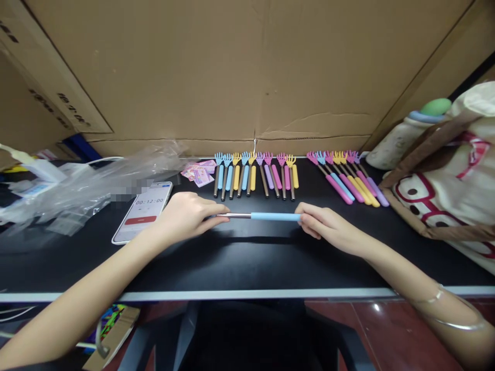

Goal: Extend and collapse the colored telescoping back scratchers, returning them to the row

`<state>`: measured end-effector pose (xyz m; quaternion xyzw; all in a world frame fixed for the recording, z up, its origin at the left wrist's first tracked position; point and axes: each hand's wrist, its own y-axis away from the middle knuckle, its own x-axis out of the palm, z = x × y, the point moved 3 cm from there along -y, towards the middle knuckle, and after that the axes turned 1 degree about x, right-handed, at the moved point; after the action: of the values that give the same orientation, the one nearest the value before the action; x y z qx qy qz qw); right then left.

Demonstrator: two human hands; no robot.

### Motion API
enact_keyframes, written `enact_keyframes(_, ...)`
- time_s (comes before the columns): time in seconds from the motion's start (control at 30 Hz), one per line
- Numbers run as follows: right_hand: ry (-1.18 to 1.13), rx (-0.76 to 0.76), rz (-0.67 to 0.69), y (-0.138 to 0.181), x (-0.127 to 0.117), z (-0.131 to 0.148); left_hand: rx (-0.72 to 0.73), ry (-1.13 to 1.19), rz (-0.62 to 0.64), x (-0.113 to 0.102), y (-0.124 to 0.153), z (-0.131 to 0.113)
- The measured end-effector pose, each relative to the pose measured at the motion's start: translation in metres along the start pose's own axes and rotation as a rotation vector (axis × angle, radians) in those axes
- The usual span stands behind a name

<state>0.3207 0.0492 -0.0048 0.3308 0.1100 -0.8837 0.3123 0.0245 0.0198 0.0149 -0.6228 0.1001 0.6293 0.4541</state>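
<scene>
I hold a small back scratcher [266,216] with a light blue handle and a metal shaft level above the black desk [232,257]. My left hand [189,215] pinches the metal end, hiding the claw head. My right hand [323,225] grips the tip of the blue handle. Behind it, a row of several scratchers [255,175] with blue, yellow, purple and pink handles lies side by side. A second slanted group of several scratchers [348,178] lies to the right.
A phone [143,211] showing a timer lies left of my left hand. Clear plastic bags [77,190] are heaped at the left. Small pink cards [199,172] lie by the row. A cloth bag [444,190] sits at the right. Cardboard [232,67] walls the back.
</scene>
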Motion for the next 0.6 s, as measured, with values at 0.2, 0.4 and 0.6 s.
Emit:
enact_keyframes(0.2,-0.042,0.044,0.047,-0.004,0.003,-0.002,0.01,-0.025,-0.012,0.005,0.001,-0.002)
enact_keyframes(0.4,-0.106,0.11,-0.003,-0.009,0.009,-0.007,0.007,-0.014,-0.028,0.005,0.0,-0.004)
enact_keyframes(0.6,-0.178,0.132,0.014,-0.011,0.013,-0.008,0.026,-0.02,-0.079,0.002,-0.001,-0.005)
